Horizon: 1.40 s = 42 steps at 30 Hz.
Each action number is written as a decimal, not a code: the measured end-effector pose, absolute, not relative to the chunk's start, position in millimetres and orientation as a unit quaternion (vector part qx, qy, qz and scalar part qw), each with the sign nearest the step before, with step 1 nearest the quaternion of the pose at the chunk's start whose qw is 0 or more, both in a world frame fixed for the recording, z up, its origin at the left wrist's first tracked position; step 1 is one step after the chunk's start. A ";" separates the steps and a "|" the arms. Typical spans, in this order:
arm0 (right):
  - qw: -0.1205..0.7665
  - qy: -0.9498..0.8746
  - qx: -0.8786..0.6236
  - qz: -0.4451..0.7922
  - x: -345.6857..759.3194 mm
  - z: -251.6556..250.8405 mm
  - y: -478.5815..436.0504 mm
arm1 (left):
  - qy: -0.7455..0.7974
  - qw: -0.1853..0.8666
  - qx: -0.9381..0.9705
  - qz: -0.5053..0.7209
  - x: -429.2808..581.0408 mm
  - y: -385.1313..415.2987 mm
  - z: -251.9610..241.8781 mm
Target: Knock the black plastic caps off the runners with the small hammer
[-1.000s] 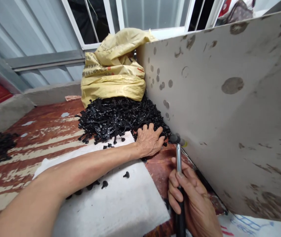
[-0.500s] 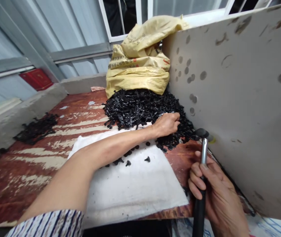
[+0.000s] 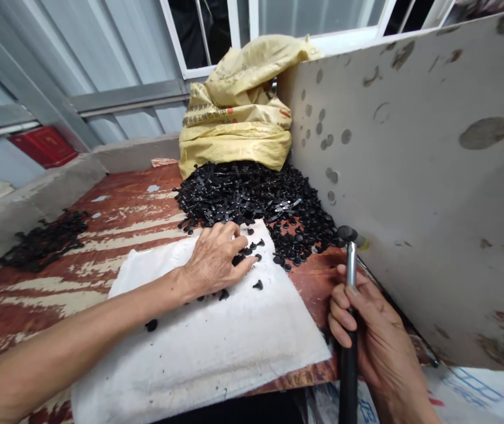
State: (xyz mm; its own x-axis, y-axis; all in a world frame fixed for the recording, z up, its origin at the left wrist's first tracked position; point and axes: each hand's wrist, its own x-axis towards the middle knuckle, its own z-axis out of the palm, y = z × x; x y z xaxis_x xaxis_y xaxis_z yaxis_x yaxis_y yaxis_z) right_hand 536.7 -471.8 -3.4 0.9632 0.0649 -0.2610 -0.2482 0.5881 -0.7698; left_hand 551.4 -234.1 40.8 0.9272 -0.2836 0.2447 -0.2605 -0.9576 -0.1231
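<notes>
My left hand (image 3: 218, 258) is over a white cloth (image 3: 216, 359), palm down, thumb apart from curved fingers. Small black mushroom-shaped pieces (image 3: 258, 285) lie around its fingertips and thumb; what is under the palm is hidden. Just beyond, a heap of the same black pieces (image 3: 238, 194) spreads from the mouth of a yellow woven sack (image 3: 238, 138). My right hand (image 3: 371, 335) is wrapped round the black handle of a tool with a metal shaft (image 3: 351, 265), held upright. A round black piece (image 3: 347, 233) sits at the shaft's tip.
A stained grey board (image 3: 411, 206) stands along the right side. On the worn red-brown tabletop (image 3: 137, 206), another dark cluster of pieces (image 3: 43, 238) lies at the left. A red box (image 3: 43, 146) rests on the ledge by the metal wall.
My left hand has come back from the heap's right side, leftward and nearer, onto the cloth. Red tabletop now shows among the pieces there. My right hand still holds the tool upright.
</notes>
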 end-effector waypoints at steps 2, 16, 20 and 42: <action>0.885 0.104 -0.445 0.087 536.5 -3.1 -471.3 | 0.176 0.048 -0.975 -0.130 558.1 -247.0 42.1; 0.895 0.104 -0.422 0.099 537.5 -6.3 -475.1 | 0.190 0.034 -0.981 0.015 661.4 -321.0 36.6; 0.902 0.110 -0.406 0.096 538.1 -6.6 -475.3 | 0.241 -0.040 -0.969 -0.048 654.1 -333.2 22.2; 0.838 0.079 -0.529 0.110 527.0 -10.2 -470.6 | 0.234 0.057 -0.968 -0.068 700.4 -353.0 9.4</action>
